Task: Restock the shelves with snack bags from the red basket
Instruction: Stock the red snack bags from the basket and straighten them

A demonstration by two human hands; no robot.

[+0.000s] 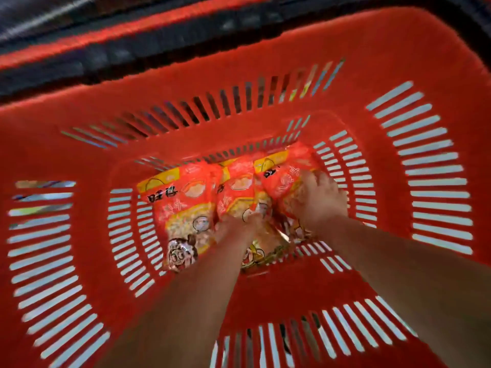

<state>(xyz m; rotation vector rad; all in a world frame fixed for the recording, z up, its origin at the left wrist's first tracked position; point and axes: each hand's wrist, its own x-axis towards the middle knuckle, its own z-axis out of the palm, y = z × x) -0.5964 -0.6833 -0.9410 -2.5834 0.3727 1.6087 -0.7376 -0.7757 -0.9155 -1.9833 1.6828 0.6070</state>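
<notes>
I look straight down into the red basket (385, 75), whose slotted walls fill the view. Three red and yellow snack bags lie side by side on its bottom: a left bag (180, 208), a middle bag (239, 189) and a right bag (284, 173). My left hand (236, 227) is down on the lower part of the middle bag, fingers closing around it. My right hand (321, 197) lies on the right bag with its fingers curled over it. Both forearms reach in from the bottom edge. The picture is blurred.
A black handle with a red strip (159, 46) runs across the top, behind the basket's far rim. Pale floor shows through the wall slots (435, 168). The basket walls close in on all sides of the hands.
</notes>
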